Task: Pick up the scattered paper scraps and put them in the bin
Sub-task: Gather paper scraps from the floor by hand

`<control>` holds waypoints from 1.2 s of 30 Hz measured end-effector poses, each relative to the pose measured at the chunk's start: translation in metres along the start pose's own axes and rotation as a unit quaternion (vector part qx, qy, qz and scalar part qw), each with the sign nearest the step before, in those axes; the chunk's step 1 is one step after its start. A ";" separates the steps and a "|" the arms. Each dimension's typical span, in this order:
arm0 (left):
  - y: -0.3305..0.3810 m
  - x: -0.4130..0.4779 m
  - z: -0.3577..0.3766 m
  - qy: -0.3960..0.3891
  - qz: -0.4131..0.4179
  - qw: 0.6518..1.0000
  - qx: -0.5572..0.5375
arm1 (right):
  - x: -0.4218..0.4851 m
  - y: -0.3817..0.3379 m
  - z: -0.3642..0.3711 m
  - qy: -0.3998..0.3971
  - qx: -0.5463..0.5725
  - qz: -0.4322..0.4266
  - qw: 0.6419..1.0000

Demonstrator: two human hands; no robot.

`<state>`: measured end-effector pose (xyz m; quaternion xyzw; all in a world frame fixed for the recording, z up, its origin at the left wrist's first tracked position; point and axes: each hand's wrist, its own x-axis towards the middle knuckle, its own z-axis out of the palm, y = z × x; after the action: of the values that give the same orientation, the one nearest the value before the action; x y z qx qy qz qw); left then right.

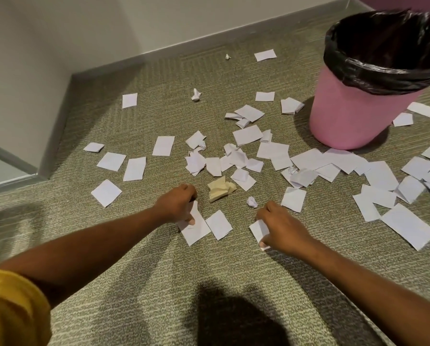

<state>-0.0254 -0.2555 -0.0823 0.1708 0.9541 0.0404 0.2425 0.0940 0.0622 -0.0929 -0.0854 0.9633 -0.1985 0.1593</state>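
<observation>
Several white paper scraps (248, 134) lie scattered over the carpet, some flat, some crumpled. A yellowish crumpled piece (220, 188) sits between my hands. My left hand (177, 204) is down on a white scrap (196, 231), fingers curled and pinching its top edge. My right hand (280, 227) pinches another white scrap (258, 231) near the floor. The pink bin (353, 113) with a black liner stands upright at the far right, apart from both hands.
Grey carpet (159, 283) covers the floor. A wall with a grey skirting board (59, 136) runs along the left and back and juts out in a corner at the left. More scraps (408, 226) lie thickly at the right, below the bin.
</observation>
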 end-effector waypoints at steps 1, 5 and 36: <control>0.000 0.000 0.000 -0.003 0.000 1.000 -0.007 | 0.000 -0.001 0.000 0.003 0.005 0.001 1.000; -0.004 0.001 0.006 -0.013 -0.009 0.998 -0.059 | 0.003 -0.005 0.001 0.010 0.043 0.024 0.999; 0.023 -0.035 0.032 0.064 -0.076 0.993 -0.069 | 0.034 -0.086 0.038 0.132 0.101 0.096 0.981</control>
<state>0.0259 -0.2466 -0.0913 0.0775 0.9729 0.0981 0.1946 0.0839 -0.0367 -0.1006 0.0512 0.9546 -0.2878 0.0572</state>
